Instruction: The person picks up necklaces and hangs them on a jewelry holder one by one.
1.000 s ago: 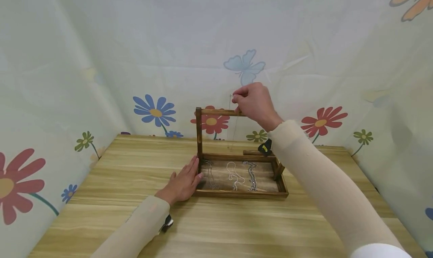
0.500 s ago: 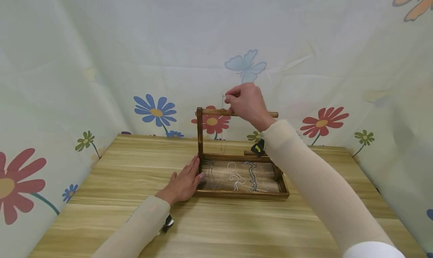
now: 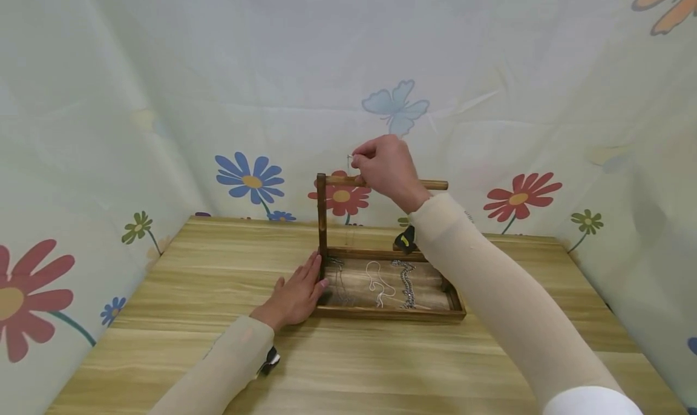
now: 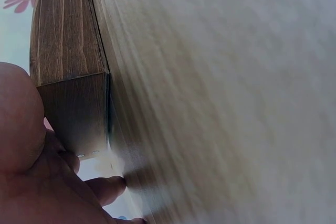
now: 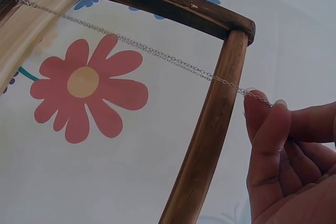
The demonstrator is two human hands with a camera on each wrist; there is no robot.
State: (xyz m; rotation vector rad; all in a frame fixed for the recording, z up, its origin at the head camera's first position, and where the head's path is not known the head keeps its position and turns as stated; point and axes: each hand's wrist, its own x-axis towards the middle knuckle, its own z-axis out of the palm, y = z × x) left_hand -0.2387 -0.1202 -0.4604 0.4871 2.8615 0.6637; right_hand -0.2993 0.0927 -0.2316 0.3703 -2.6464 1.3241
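Note:
My right hand [image 3: 388,168] pinches the end of a thin silver necklace [image 5: 157,54] between thumb and fingertip. The hand is at the crossbar [image 3: 434,185] of a dark wooden stand, and the doubled chain hangs down from it. In the right wrist view the chain passes across the bar [image 5: 210,129]; whether it touches the wood I cannot tell. Flat against the left end of the stand's tray [image 3: 389,314] rests my left hand [image 3: 294,294], fingers fairly straight. The tray's outer corner [image 4: 73,30] fills the upper left of the left wrist view.
Inside the tray lie a thin dark chain [image 3: 340,287] at left, a pale looped necklace [image 3: 371,264] in the middle and a thick silver chain [image 3: 405,282] at right. A wooden post [image 3: 322,215] rises at the tray's left end. The wood-grain table [image 3: 218,270] meets a flowered cloth backdrop [image 3: 261,88].
My right hand has shifted left along the crossbar, carrying the hanging necklace toward the left post. The left hand stays against the tray.

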